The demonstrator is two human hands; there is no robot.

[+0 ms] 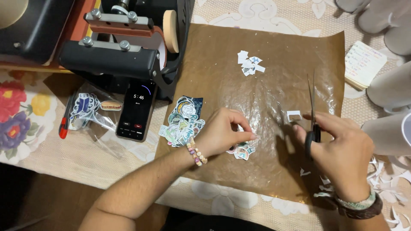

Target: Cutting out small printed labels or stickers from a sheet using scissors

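My left hand [222, 132] rests on a brown paper sheet [222, 51], its fingers pinched on small cut-out stickers [243, 151] that lie under it. My right hand [338, 147] holds black scissors [312, 107], blades pointing away and nearly closed. A small white paper scrap [294, 115] lies just left of the blades. A pile of coloured stickers [183, 121] sits beside my left wrist, which wears a bead bracelet.
A black heat press machine [124, 47] stands at the back left, with a phone [137, 110] showing a timer in front of it. A clear bag of stickers [92, 109] and a red pen [64, 124] lie left. White scraps [249, 64], a notepad [364, 64] and white mugs [391, 128] sit right.
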